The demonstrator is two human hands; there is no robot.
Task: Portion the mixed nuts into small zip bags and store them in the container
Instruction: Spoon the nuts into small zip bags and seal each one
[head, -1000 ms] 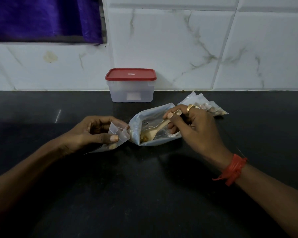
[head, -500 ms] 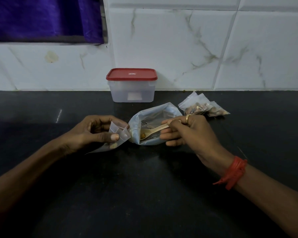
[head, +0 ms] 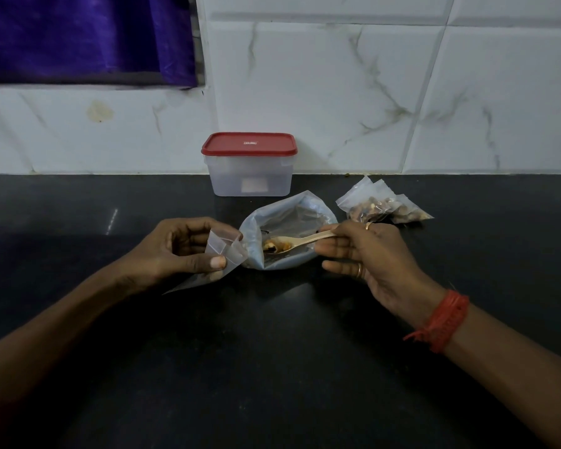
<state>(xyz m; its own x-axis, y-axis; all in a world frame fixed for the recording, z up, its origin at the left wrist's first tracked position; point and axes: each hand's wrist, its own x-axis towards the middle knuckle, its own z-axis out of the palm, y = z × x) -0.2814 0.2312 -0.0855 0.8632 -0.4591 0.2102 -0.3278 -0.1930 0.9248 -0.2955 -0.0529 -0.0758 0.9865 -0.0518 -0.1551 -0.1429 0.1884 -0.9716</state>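
Two hands work: left hand [head: 182, 251] pinches the small zip bag [head: 224, 257] open; right hand [head: 370, 257] grips the spoon [head: 308, 239], now raised level with nuts [head: 277, 246] over the big bag [head: 292, 215] at centre, ready for transfer leftward.

Black counter [head: 272, 367]. Red-lidded container [head: 250, 170] at 12 o'clock. Large open bag [head: 292, 215] just below it, filled zip bags [head: 379, 205] at 2 o'clock.

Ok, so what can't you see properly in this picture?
Head view only:
- Inside the container: frosted walls and the red lid blur any contents.
- Label on the lid: too small to read.
- Filled bags: they overlap, so the count is unclear.
- Small zip bag: the left hand covers part, contents unclear.
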